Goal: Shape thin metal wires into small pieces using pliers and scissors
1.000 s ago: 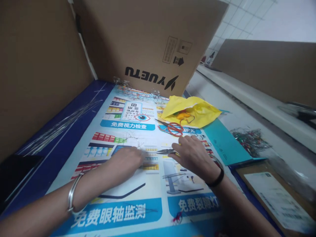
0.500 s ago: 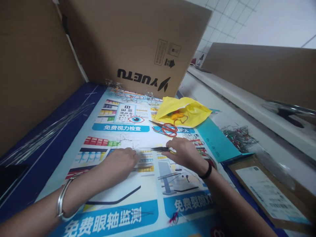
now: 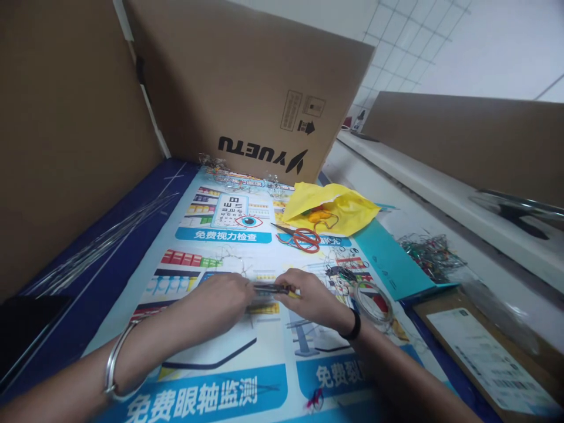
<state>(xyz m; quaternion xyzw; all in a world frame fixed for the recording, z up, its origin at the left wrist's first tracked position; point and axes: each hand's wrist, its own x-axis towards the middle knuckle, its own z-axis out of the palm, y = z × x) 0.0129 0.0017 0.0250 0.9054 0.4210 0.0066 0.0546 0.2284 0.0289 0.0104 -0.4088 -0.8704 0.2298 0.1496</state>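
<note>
Head view: slim pliers (image 3: 269,288) are gripped by the yellow handles in the right hand (image 3: 308,298) over the poster-covered counter (image 3: 211,376), while thin, springy, easily bent wire is pinched in the left hand (image 3: 224,294), best held near the jaws.

Right hand (image 3: 308,299), closed on pliers (image 3: 271,288), lay at the centre of a printed poster (image 3: 229,382). Left hand (image 3: 222,296) met the plier tips from 9 o'clock. Red-handled scissors (image 3: 304,238) and a yellow bag (image 3: 339,205) lay at 1 o'clock; a cardboard box (image 3: 247,88) stood at 12; loose wires (image 3: 101,241) lay at 10.
</note>
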